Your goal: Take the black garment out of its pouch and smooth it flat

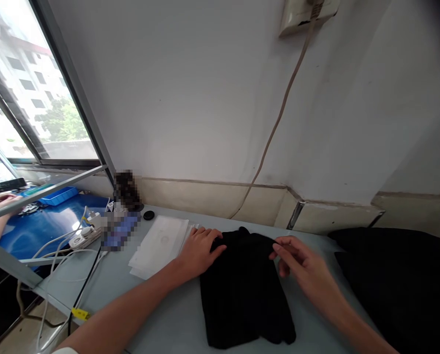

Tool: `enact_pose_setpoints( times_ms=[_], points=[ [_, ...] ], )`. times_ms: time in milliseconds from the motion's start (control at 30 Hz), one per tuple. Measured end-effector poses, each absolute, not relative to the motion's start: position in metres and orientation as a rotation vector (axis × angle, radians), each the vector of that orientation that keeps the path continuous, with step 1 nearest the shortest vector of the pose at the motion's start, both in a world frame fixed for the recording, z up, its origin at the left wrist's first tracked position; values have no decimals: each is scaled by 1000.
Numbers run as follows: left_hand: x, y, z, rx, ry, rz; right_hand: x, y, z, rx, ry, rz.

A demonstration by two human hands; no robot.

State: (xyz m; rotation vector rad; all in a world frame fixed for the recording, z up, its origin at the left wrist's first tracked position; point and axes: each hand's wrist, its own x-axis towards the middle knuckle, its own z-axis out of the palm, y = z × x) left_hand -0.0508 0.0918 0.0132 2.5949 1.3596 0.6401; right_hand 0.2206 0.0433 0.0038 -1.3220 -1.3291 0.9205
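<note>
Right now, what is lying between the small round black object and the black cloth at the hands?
Translucent plastic sheets and, nearer the black cloth, the left hand lie between them, as the head view shows.

workshop or workroom, by the look of it. you're at a grey counter [175,317] against a scuffed wall [190,98], black cloth [242,295] in front of you, dark fabric [408,280] on your right, plastic sleeves [161,241] and a power strip [81,238] on your left. past the metal frame [6,260]: blue work surface [24,236], tray [59,195], another person's hand [6,200].
</note>
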Motion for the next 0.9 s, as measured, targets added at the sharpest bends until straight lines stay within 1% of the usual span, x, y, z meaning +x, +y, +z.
enact_pose_setpoints(
  times_ms=[133,233,300,367,467,600,667,733,833,900],
  points=[
    [-53,96,10,2611,1480,559,227,49,4,-1329,-886,1029],
    [-55,94,12,2630,1498,573,228,51,4,-1311,-806,1021],
    [-55,91,14,2690,1401,635,227,50,3,-1338,-953,908],
    [-55,88,16,2759,1173,681,224,49,0,-1389,-1211,775],
    [-53,84,18,2764,898,661,220,45,-8,-1509,-1609,606],
    [-50,81,21,2747,882,624,220,44,-18,-1582,-1869,374],
    [-50,79,24,2755,906,580,223,45,-18,-1544,-1939,341],
    [-50,78,25,2756,943,489,226,46,-14,-1511,-1940,393],
    [-51,76,26,2722,1028,347,228,44,-3,-1507,-1802,592],
    [-51,75,26,2704,1054,315,228,42,5,-1478,-1699,737]
  ],
)
